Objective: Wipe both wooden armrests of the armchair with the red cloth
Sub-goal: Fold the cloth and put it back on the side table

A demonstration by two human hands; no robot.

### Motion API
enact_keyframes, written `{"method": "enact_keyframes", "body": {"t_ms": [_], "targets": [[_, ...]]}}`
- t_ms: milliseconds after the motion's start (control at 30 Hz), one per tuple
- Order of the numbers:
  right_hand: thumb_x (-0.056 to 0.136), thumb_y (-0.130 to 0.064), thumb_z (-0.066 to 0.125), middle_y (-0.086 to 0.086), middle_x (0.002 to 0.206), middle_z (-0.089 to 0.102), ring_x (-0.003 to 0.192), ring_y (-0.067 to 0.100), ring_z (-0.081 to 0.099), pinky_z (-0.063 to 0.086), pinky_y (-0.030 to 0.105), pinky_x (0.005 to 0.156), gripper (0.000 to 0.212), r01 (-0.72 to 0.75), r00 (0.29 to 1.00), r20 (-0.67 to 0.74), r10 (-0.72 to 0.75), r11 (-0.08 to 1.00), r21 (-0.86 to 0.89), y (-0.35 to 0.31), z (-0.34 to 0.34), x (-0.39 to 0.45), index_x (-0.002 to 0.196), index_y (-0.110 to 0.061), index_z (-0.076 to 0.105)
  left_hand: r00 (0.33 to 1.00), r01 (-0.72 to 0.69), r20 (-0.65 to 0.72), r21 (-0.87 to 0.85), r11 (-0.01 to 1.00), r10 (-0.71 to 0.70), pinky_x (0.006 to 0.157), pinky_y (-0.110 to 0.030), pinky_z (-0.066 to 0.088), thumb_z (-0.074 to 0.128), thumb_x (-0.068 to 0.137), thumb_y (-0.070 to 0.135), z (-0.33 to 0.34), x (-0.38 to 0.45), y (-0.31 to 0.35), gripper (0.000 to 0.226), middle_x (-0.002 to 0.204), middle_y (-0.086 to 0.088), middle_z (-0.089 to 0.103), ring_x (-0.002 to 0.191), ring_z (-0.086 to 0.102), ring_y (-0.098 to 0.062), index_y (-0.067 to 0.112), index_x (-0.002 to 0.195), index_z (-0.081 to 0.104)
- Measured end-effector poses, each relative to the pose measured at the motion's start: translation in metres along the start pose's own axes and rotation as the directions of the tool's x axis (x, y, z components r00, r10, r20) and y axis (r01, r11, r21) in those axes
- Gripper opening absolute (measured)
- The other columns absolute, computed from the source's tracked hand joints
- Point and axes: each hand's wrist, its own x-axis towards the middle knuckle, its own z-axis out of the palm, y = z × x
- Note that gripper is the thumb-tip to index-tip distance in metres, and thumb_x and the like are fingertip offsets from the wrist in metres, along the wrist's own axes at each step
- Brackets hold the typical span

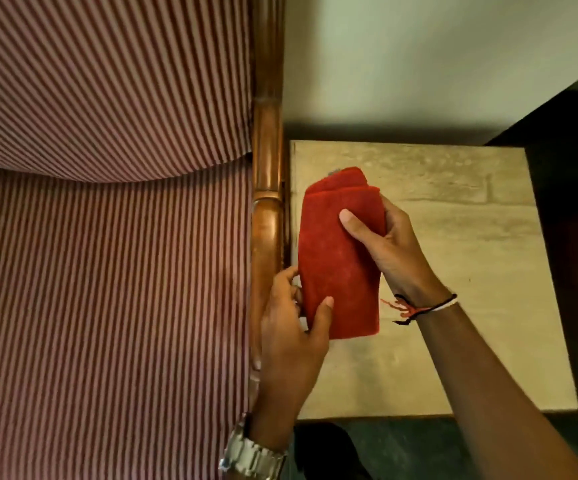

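Note:
The folded red cloth (341, 258) is held upright between both hands, just right of the armchair's wooden armrest (267, 188). My left hand (291, 341) grips its lower left edge, thumb on the front. My right hand (384, 244) grips its upper right edge, thumb pressed on the face. The cloth hangs over the side table, not touching the armrest. The armchair's striped red-and-white seat cushion (107, 306) fills the left. The other armrest is out of view.
A pale stone-topped side table (471, 271) stands right of the chair, against a light wall (419, 57). Dark furniture (575, 150) borders it at the far right. A dark floor (402, 452) lies below the table's near edge.

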Motion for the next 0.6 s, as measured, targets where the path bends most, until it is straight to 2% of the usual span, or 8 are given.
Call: {"method": "enact_keyframes", "body": {"t_ms": [33,133,167,267,367,467,533,600], "targets": [[0.095,-0.023,0.067,0.003,0.119,0.073,0.105,0.015,0.072,0.061,0.029,0.082,0.036,-0.021,1.000,0.013,0.022,0.999,-0.034,0.010,-0.014,0.006,0.129,-0.015,0.062,1.000,0.001,-0.028,0.073,0.997,0.001,0.088,-0.016,0.054,0.064,0.093,0.035,0.018,0.003,-0.005,0.050,0.120,0.015,0.059,0.104,0.062,0.000,0.034,0.137,0.039],[0.093,-0.022,0.070,0.002,0.110,0.075,0.099,0.013,0.073,0.059,0.032,0.083,0.032,-0.100,0.995,0.012,0.102,0.988,-0.116,0.044,-0.043,0.034,0.123,-0.011,0.067,0.997,0.057,-0.069,0.225,0.973,-0.042,0.099,-0.034,0.052,0.062,0.093,0.034,0.066,0.020,-0.024,0.053,0.129,0.002,0.056,0.115,0.058,-0.015,0.027,0.140,0.038],[0.093,-0.022,0.070,0.003,0.109,0.075,0.098,0.014,0.073,0.059,0.035,0.086,0.032,-0.126,0.991,0.019,0.130,0.980,-0.154,0.056,-0.050,0.044,0.122,-0.010,0.068,0.995,0.089,-0.063,0.248,0.965,-0.076,0.099,-0.033,0.051,0.061,0.094,0.033,0.080,0.027,-0.030,0.053,0.131,0.000,0.055,0.117,0.057,-0.017,0.025,0.141,0.037],[0.092,-0.026,0.071,0.010,0.115,0.074,0.104,0.023,0.071,0.058,0.043,0.096,0.035,-0.191,0.980,0.002,0.200,0.939,-0.286,0.093,-0.066,0.067,0.122,-0.009,0.068,0.986,0.160,0.005,0.300,0.940,-0.169,0.080,-0.006,0.039,0.058,0.097,0.027,0.115,0.043,-0.059,0.057,0.138,-0.007,0.049,0.115,0.051,-0.011,0.017,0.146,0.032],[0.090,-0.029,0.072,0.015,0.132,0.061,0.124,0.031,0.058,0.048,0.034,0.098,0.058,-0.184,0.982,-0.071,0.173,0.818,-0.546,0.131,-0.074,0.062,0.139,-0.007,0.050,0.967,0.193,0.063,0.444,0.875,-0.246,0.078,-0.012,0.048,0.059,0.096,0.025,0.133,0.042,-0.093,0.074,0.141,-0.013,0.044,0.111,0.058,-0.018,0.015,0.156,0.017],[0.097,-0.030,0.059,0.019,0.159,0.034,0.146,0.033,0.034,0.038,0.047,0.117,0.074,-0.002,0.993,-0.071,-0.090,0.604,-0.797,0.158,-0.074,0.029,0.156,-0.005,0.022,0.987,0.062,0.058,0.720,0.691,-0.149,0.075,-0.033,0.059,0.069,0.088,0.034,0.143,0.042,-0.106,0.087,0.130,-0.013,0.053,0.097,0.064,-0.021,0.018,0.157,0.018],[0.096,-0.021,0.061,0.019,0.164,0.025,0.149,0.033,0.032,0.041,0.050,0.116,0.076,0.151,0.979,0.056,-0.195,0.516,-0.843,0.182,-0.075,-0.001,0.158,-0.005,0.020,0.996,-0.069,0.093,0.815,0.575,-0.011,0.087,-0.042,0.059,0.075,0.081,0.033,0.147,0.045,-0.107,0.091,0.138,-0.018,0.054,0.112,0.063,-0.028,0.014,0.155,0.026],[0.086,-0.015,0.071,0.015,0.167,0.016,0.151,0.031,0.030,0.045,0.050,0.113,0.090,0.205,0.978,0.161,-0.131,0.487,-0.849,0.205,-0.072,-0.031,0.159,-0.009,0.017,0.977,-0.215,0.185,0.841,0.496,0.109,0.106,-0.047,0.050,0.074,0.081,0.029,0.145,0.048,-0.110,0.088,0.155,-0.024,0.040,0.135,0.051,-0.036,0.009,0.154,0.029]]}}
